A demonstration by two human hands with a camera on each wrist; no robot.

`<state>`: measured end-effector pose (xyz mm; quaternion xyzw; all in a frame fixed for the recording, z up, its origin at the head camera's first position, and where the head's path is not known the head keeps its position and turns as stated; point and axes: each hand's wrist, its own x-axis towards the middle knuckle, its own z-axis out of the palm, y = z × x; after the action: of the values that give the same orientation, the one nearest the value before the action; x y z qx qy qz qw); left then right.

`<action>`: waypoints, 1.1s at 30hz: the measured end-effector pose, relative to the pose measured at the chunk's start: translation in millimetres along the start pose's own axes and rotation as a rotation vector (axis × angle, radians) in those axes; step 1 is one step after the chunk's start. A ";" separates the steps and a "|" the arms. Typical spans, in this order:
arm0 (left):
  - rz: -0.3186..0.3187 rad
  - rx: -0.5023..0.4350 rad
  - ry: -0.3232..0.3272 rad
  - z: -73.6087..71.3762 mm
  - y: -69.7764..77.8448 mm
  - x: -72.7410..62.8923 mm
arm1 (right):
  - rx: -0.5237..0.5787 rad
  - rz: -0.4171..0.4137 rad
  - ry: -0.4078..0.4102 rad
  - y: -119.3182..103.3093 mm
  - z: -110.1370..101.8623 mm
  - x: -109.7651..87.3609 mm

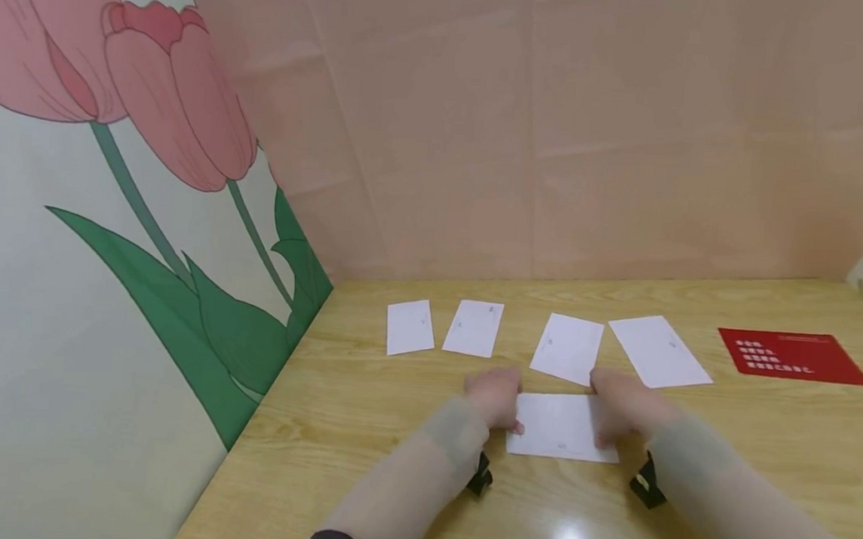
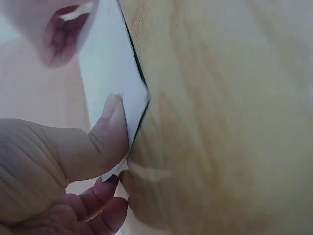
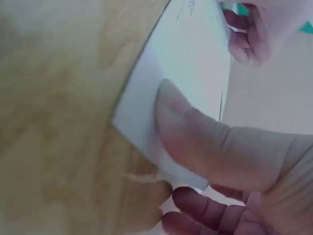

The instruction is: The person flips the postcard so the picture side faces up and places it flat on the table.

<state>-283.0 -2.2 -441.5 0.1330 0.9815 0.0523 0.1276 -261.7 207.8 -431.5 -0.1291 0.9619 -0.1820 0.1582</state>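
Note:
A white card (image 1: pixel 556 426) lies low over the wooden table, between both hands. My left hand (image 1: pixel 495 396) pinches its left end; in the left wrist view the thumb (image 2: pixel 111 127) lies on the card's upper face, with curled fingers at the edge. At the opposite end, my right hand (image 1: pixel 626 407) pinches the card too. Its thumb (image 3: pixel 190 132) presses on top in the right wrist view, the other fingers curled by the edge. Faint small print shows on the card (image 3: pixel 183 54). Whether the card touches the tabletop cannot be told.
Several more white cards lie in a row behind, including one at far left (image 1: pixel 410 328) and one at right (image 1: pixel 659 352). A red card with white lettering (image 1: pixel 794 356) is farther right. A pinkish sheet (image 1: pixel 530 143) backs the wooden table (image 1: pixel 330 429); a tulip-painted wall (image 1: pixel 97 321) stands left.

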 end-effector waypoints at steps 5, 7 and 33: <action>0.020 -0.113 0.052 4.9 -9.7 -7.3 | 0.148 0.041 -0.003 9.7 6.8 -2.4; 0.010 -0.179 0.069 8.0 -12.2 -9.8 | 0.165 0.026 0.014 10.1 7.1 -5.9; -0.040 -0.700 0.149 25.5 -29.3 -22.9 | 0.447 0.070 0.098 21.0 16.8 -14.0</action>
<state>-262.2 -34.8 -464.7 0.0577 0.9132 0.3922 0.0945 -246.9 225.8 -450.9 -0.0484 0.9080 -0.3912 0.1420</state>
